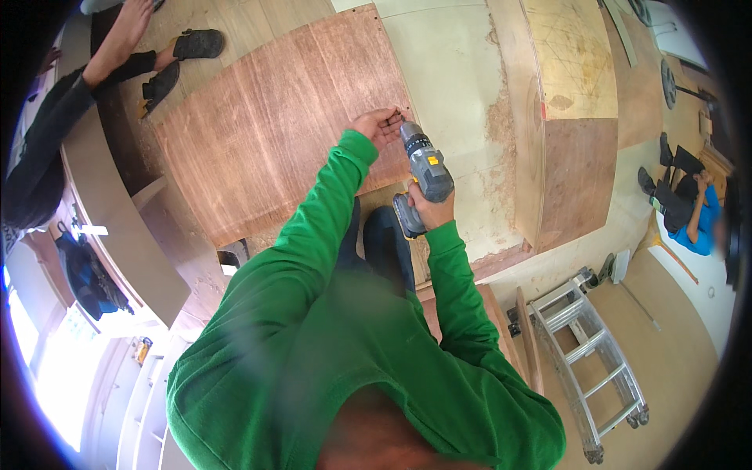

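Note:
A cordless drill (431,168), grey and black with a yellow switch, is gripped around its handle by my right hand (435,211). Its chuck points away from me, toward the right edge of a reddish-brown plywood panel (274,117). At the tip of the drill, my left hand (376,128) is over the panel with thumb and fingers pinched together. Whatever is between those fingertips is too small to make out. A few small dark marks or holes run along the panel's right edge.
At the right stands a long plywood box (580,157). An aluminium ladder (587,360) lies at the lower right. One person's bare foot and dark shoes (198,45) are at the upper left; another person in blue (693,207) sits far right. Sawdust streaks the floor (450,102).

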Demonstrator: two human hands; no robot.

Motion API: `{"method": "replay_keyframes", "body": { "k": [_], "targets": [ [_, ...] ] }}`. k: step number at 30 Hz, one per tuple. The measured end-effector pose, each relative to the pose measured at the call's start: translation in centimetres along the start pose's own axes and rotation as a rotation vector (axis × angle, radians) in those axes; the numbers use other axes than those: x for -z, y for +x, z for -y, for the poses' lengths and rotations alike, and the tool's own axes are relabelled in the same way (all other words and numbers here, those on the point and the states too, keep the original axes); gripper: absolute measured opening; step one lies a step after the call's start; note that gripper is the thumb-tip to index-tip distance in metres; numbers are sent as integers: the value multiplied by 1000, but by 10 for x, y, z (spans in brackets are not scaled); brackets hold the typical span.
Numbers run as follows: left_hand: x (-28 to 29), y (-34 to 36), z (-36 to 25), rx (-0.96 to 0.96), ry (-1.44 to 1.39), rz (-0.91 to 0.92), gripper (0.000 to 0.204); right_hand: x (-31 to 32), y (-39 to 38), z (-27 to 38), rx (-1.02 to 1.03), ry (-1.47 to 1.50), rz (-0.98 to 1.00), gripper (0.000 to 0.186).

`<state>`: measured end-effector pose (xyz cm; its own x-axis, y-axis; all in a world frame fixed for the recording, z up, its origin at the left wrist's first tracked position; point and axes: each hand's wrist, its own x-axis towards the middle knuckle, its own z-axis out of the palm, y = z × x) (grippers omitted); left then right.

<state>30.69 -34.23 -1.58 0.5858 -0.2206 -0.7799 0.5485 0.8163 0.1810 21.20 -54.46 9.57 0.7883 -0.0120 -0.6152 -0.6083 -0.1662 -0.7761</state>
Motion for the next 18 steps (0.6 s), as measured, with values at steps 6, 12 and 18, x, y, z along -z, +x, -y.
{"method": "replay_keyframes", "body": {
  "k": [6, 12, 18],
  "targets": [
    [-1, 5, 0, -29, -27, 63, 20, -1, 10, 2, 44, -27, 12, 34],
    [-10, 2, -2, -66, -1, 44, 22, 1, 15, 8, -1, -49, 24, 32],
    [-12, 5, -14, -49, 92, -21, 23, -2, 26, 15, 67, -204, 42, 38]
  ]
}}
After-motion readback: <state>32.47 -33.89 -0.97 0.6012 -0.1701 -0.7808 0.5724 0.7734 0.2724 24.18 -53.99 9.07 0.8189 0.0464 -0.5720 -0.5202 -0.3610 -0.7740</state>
